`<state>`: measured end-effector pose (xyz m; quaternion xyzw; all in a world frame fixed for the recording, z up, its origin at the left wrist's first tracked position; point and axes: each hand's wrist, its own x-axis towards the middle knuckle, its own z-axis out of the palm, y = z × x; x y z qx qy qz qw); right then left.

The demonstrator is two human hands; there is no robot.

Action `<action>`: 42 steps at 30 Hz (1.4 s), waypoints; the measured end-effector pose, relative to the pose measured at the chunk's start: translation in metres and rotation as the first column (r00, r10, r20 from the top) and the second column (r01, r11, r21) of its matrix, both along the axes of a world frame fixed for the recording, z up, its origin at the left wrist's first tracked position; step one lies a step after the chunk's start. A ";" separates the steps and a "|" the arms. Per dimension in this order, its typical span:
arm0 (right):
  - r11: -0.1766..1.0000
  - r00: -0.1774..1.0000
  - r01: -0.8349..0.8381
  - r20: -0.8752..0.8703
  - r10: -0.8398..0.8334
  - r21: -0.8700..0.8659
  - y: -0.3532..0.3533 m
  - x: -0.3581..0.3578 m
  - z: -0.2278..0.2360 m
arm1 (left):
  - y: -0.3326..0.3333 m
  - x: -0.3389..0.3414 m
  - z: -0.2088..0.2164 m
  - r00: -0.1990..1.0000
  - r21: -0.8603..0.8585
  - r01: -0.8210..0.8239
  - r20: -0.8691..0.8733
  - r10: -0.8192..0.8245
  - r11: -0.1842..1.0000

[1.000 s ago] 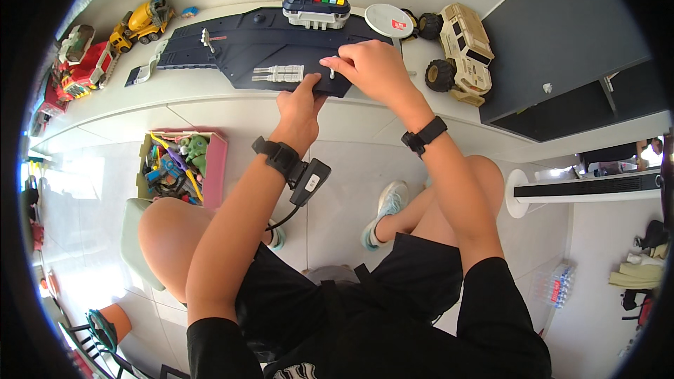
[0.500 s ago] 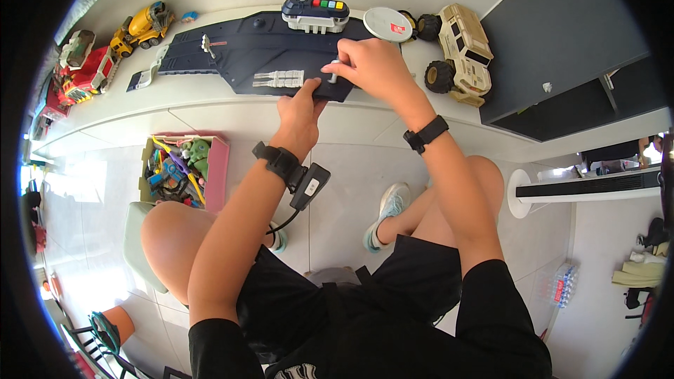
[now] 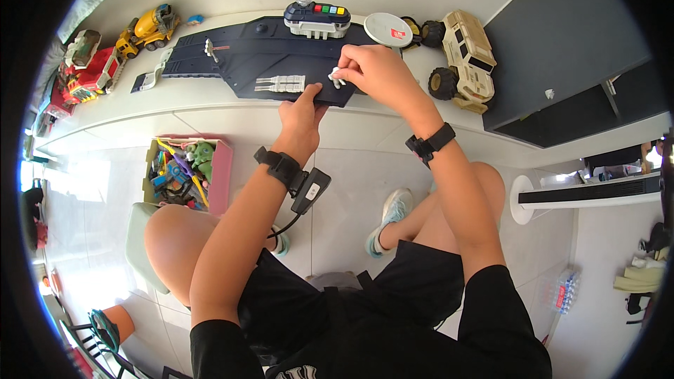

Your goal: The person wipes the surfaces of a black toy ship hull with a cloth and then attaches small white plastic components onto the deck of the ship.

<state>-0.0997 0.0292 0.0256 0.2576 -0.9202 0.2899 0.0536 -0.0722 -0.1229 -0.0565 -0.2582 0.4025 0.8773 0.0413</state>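
Note:
A dark blue toy aircraft carrier [image 3: 247, 63] lies along the white ledge in front of me. My left hand [image 3: 302, 118] grips its near edge, with the thumb on the deck and the other fingers underneath, mostly hidden. Toward the deck's right end, my right hand [image 3: 382, 76] pinches a small white toy piece [image 3: 336, 83] at the deck surface. Whether that piece is fixed to the deck I cannot tell. Left of my left thumb is a flat grey-white part with two long prongs [image 3: 281, 84]. Another small white piece [image 3: 209, 48] stands farther left on the deck.
A button-topped toy unit [image 3: 316, 20] sits at the carrier's far edge, beside a white round disc [image 3: 388, 29]. A beige toy truck [image 3: 467, 60] stands right, a yellow mixer truck [image 3: 149, 28] and a red truck [image 3: 95, 74] left. Below is a pink toy box [image 3: 221, 175].
My right fingers have shifted slightly on the small white piece, which now looks more tilted. My left hand keeps its grip on the carrier's edge. The whole view has moved a little.

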 end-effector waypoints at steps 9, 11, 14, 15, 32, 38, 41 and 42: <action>0.901 0.966 -0.256 -0.135 0.222 -0.351 -0.001 -0.004 -0.006 | -0.007 -0.003 -0.001 1.000 0.001 0.002 -0.026 -0.002 1.000; 0.928 0.962 -0.272 -0.086 0.259 -0.256 0.005 -0.009 -0.009 | -0.004 -0.004 -0.003 1.000 0.006 0.004 -0.012 -0.004 1.000; 0.945 0.960 -0.281 -0.062 0.274 -0.166 0.002 -0.012 -0.013 | -0.006 -0.004 -0.005 1.000 0.019 0.016 -0.011 -0.016 1.000; 0.955 0.962 -0.270 -0.073 0.263 -0.125 0.000 -0.012 -0.011 | -0.007 -0.004 -0.006 0.999 0.030 0.030 -0.027 -0.029 0.999; 0.958 0.971 0.112 -0.232 -0.050 0.263 -0.018 -0.006 -0.018 | -0.009 0.001 -0.003 0.998 0.009 0.044 -0.052 -0.043 0.999; 0.961 0.985 -0.169 -0.067 0.158 -0.219 -0.001 -0.005 -0.004 | -0.007 0.000 0.000 0.998 0.006 0.046 -0.031 -0.045 0.999; 0.943 0.956 -0.289 -0.098 0.276 -0.164 0.004 -0.009 -0.011 | -0.004 0.001 0.002 0.999 0.017 0.036 -0.039 -0.035 0.999; 0.945 0.957 -0.286 -0.098 0.273 -0.161 0.003 -0.010 -0.018 | -0.003 0.002 0.003 0.999 0.018 0.029 -0.045 -0.028 0.999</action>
